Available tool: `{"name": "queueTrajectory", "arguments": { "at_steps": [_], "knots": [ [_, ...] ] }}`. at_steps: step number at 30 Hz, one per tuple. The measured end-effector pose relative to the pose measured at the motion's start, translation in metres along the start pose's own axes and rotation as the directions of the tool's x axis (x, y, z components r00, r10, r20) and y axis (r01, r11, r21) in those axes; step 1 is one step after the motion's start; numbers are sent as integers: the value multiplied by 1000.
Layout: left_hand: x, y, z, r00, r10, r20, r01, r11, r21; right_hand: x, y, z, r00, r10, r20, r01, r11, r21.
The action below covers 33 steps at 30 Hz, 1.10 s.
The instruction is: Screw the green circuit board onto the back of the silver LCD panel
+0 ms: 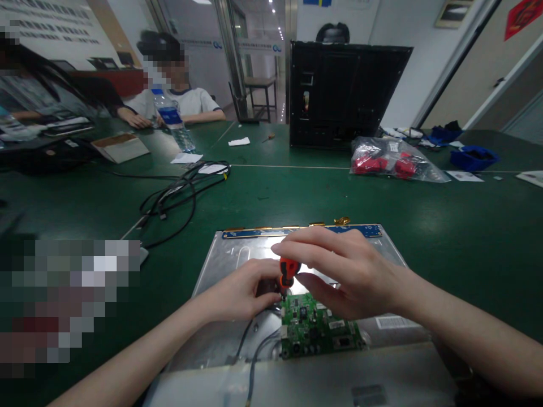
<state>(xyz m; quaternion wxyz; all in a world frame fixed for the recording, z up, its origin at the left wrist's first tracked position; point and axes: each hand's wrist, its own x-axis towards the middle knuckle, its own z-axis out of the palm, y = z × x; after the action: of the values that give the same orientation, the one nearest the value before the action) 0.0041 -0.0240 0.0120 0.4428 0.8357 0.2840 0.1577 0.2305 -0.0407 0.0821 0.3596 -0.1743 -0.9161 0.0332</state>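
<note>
A small screwdriver [288, 270] with a red and black handle stands nearly upright at the upper left corner of a green circuit board [305, 322]. My right hand [348, 268] is closed on its handle from above, thumb and fingers around the top. Beside the lower end of the screwdriver, my left hand [244, 288] has its thumb and index finger bent together; what they pinch is hidden. The board lies on the silver metal back of a flat display panel [220, 265]. A blue strip board [237, 233] runs along the panel's far edge. Thin cables [253, 362] leave the green board's left side.
Black cables [193, 192] lie coiled to the left. At the back stand a black monitor housing [339, 96] and a water bottle [173, 121]. A plastic bag with red items [394, 161] is at the right. A person [190, 104] sits across the green table [271, 198].
</note>
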Motion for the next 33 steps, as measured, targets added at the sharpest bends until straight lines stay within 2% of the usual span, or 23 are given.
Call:
{"name": "queueTrajectory", "arguments": {
  "at_steps": [4,9,16,25,33],
  "knots": [
    [1,3,0,1000,-14,-8,14,1000,-5,0,0,0,1000,14,5,-14,1000,-9],
    [2,5,-1,999,39,-3,-39,999,30,-1,1,1,1000,17,-6,-17,1000,-1],
    [1,2,-3,1000,15,-2,-15,997,75,2,4,0,1000,-3,-5,4,1000,14],
    [0,5,1,999,6,-47,-5,1000,28,0,2,2,1000,2,17,-2,1000,12],
    [1,2,-1,1000,12,-7,-12,1000,16,-2,2,2,999,17,33,-17,1000,-19]
  ]
}}
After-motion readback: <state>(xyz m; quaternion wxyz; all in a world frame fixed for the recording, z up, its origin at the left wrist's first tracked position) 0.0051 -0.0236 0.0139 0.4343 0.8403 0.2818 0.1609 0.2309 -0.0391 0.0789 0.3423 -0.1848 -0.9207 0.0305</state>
